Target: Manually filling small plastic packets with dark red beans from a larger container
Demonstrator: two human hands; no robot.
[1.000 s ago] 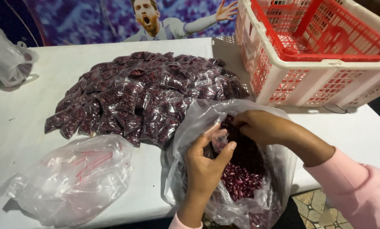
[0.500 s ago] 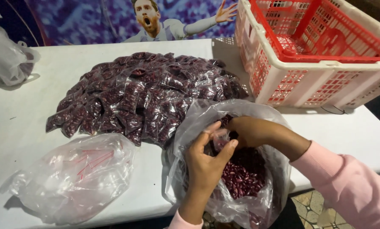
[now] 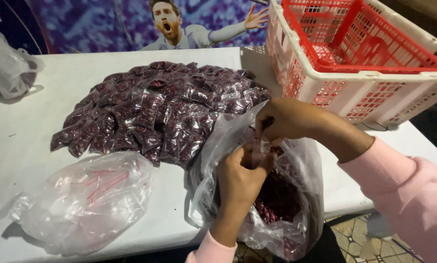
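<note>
Left hand (image 3: 241,175) curled narrow, fingers pinched on a small clear pouch (image 3: 259,148) just above the mouth of the big bean bag (image 3: 277,195). Right hand (image 3: 285,119) closed tight too, fingertips nipping the pouch's top edge from above, pink sleeve (image 3: 403,195) trailing off to the right of the bean bag. Hands nearly touching over the pouch. Whether beans were held in the right hand: could not be told.

Bean bag slumped over the near edge of the white table (image 3: 23,146), open at the top, dark red beans (image 3: 277,199) showing inside, lower part hanging past the table edge. Directly behind the bean bag, touching its back rim: a broad heap of filled bean packets (image 3: 155,107). Left of the bean bag, with a strip of bare table between: a clear bag of empty pouches (image 3: 82,199), close to the near edge. Behind and right of the bean bag: a white crate (image 3: 345,92) with a red basket (image 3: 369,44) nested inside. Far left of the bean bag, at the table's left edge: another crumpled clear bag (image 3: 6,68). Bare table between heap and that bag.
</note>
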